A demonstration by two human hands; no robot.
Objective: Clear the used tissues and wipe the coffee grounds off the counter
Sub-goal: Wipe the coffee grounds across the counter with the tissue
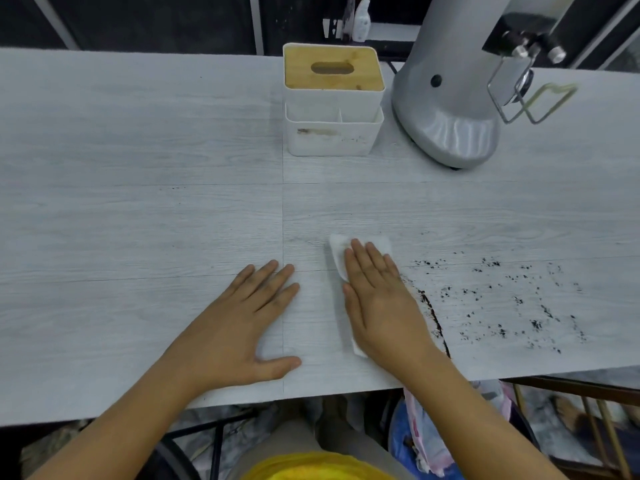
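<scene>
My right hand (pixel 382 299) lies flat, fingers together, pressing a white tissue (pixel 337 251) onto the pale wood-grain counter (pixel 138 220). Only the tissue's far and left edges show from under the palm. A dark line of gathered coffee grounds (pixel 437 323) runs along the right side of that hand. Loose coffee grounds (pixel 512 306) are scattered further right. My left hand (pixel 246 323) rests flat on the counter to the left, fingers spread, holding nothing.
A white tissue box with a wooden lid (pixel 332 69) stands at the back centre, smudged with grounds on its front. A grey coffee grinder (pixel 450 109) stands to its right. Below the counter's front edge at right sits a bin with a pink bag (pixel 426 434).
</scene>
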